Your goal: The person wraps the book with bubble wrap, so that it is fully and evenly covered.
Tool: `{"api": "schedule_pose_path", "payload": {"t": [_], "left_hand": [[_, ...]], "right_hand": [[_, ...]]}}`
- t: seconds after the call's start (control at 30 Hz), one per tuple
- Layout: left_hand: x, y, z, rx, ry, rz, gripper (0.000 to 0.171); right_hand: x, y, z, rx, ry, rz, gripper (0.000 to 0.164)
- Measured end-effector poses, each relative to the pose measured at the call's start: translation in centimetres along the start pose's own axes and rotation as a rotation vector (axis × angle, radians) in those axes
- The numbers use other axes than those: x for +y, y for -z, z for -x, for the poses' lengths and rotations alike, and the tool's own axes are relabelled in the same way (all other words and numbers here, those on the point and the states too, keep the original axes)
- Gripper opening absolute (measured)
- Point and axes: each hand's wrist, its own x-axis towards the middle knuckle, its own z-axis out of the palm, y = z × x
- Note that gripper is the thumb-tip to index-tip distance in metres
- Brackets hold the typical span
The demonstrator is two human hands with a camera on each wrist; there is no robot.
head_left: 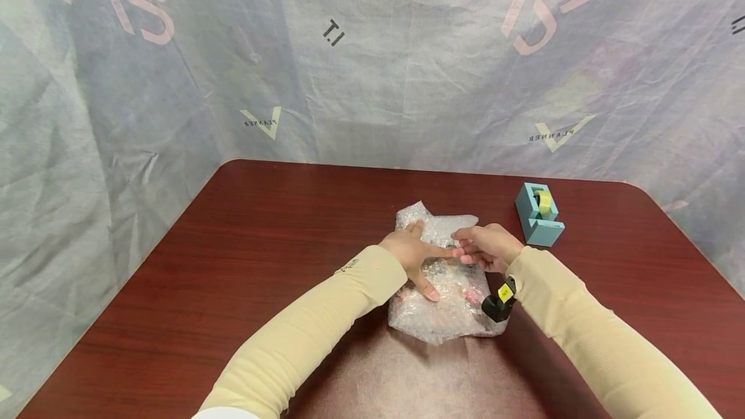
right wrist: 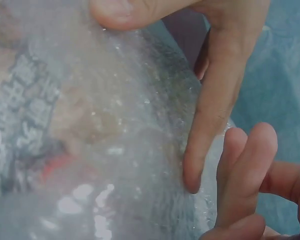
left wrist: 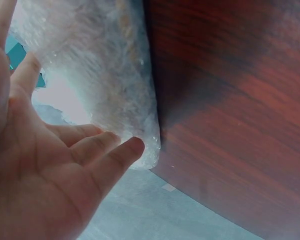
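Note:
A flat package in clear bubble wrap (head_left: 445, 325) lies on the table, with dark lettering and a red patch showing through the plastic in the right wrist view. My left hand (head_left: 409, 254) rests on it with fingers spread wide, thumb toward me. In the left wrist view, several fingertips of that hand (left wrist: 55, 165) lie along the far edge of the wrap (left wrist: 105, 65). Over the package's right side is my right hand (head_left: 487, 247), its fingers loosely bent beside the left index fingertip. No object shows between the right fingers (right wrist: 247, 175).
A teal tape dispenser (head_left: 541, 231) with a yellow tape roll (head_left: 544, 202) stands behind and right of the package. The dark red wooden table (head_left: 279, 225) ends at a hanging grey printed cloth (head_left: 378, 70). A black wrist camera (head_left: 497, 308) hangs by my right sleeve.

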Motion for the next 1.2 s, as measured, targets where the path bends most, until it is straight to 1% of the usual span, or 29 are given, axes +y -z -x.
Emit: {"api": "schedule_pose_path", "payload": {"t": [0.1,0.23,0.43,0.63,0.83,1.0,1.2], "left_hand": [[-0.1,0.0,-0.2,0.004,-0.003,0.001,0.090],[-0.1,-0.1,-0.4,0.008,0.010,0.003,0.090],[-0.3,-0.2,-0.6,0.015,0.025,0.011,0.093],[-0.2,-0.2,-0.6,0.037,0.020,-0.020,0.091],[-0.1,-0.1,-0.4,0.032,0.018,-0.033,0.091],[0.0,-0.2,-0.4,0.028,0.023,-0.032,0.094],[-0.1,-0.2,-0.3,0.034,0.017,-0.047,0.094]], "right_hand": [[0.1,-0.2,0.0,-0.018,-0.009,-0.012,0.022],[0.0,-0.4,-0.1,-0.032,-0.006,-0.019,0.021],[-0.2,-0.6,-0.2,-0.055,0.003,0.007,0.022],[-0.4,-0.8,-0.3,-0.069,-0.004,0.029,0.026],[-0.6,-1.0,-0.7,-0.070,-0.015,0.054,0.025],[-0.8,-1.1,-1.2,-0.060,-0.045,0.084,0.032],[-1.2,-1.1,-1.7,-0.077,-0.081,0.107,0.040]]}}
